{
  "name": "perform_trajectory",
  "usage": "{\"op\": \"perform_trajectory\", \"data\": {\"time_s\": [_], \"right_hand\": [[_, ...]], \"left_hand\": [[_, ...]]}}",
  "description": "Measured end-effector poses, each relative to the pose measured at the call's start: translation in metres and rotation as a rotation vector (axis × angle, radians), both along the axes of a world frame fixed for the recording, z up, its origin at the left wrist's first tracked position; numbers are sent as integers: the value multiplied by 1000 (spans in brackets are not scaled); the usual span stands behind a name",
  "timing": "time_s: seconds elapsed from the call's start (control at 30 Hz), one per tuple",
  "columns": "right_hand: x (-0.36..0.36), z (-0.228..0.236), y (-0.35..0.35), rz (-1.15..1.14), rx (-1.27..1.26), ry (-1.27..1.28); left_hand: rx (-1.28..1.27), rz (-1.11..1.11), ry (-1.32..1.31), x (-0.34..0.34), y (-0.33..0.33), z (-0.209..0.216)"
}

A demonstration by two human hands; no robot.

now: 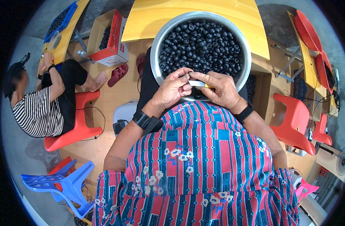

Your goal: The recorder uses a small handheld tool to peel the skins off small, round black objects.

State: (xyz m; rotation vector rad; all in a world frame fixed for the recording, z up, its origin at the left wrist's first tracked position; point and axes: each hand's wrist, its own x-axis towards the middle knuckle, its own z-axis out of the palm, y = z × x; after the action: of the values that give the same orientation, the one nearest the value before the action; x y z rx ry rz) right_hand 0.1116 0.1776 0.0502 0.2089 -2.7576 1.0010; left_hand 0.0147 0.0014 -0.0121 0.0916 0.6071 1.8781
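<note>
A wide steel basin full of small black ring-shaped parts sits in front of me. Over its near rim my two hands meet. My left hand is closed in a pinch at a small dark piece, mostly hidden by the fingertips; it looks like one of the black parts. My right hand is closed around a small flat tool with a white strip and a yellow end, its exact kind unclear. The right index finger reaches toward the left fingertips.
A yellow table stands beyond the basin. At left, another person sits on a red stool near a red-and-white carton. A blue chair is behind them. Red stools and red basins are at right.
</note>
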Motion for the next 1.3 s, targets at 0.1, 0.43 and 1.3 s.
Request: {"op": "perform_trajectory", "data": {"time_s": [0.1,0.43,1.3], "right_hand": [[-1,1,1,0,-44,-42],[-2,-11,11,-8,-158,-37],[-1,-10,12,21,-44,-52]], "left_hand": [[-26,10,13,2,0,5],[19,-69,97,0,-1,-1],[19,-101,227,-1,-2,-1]]}}
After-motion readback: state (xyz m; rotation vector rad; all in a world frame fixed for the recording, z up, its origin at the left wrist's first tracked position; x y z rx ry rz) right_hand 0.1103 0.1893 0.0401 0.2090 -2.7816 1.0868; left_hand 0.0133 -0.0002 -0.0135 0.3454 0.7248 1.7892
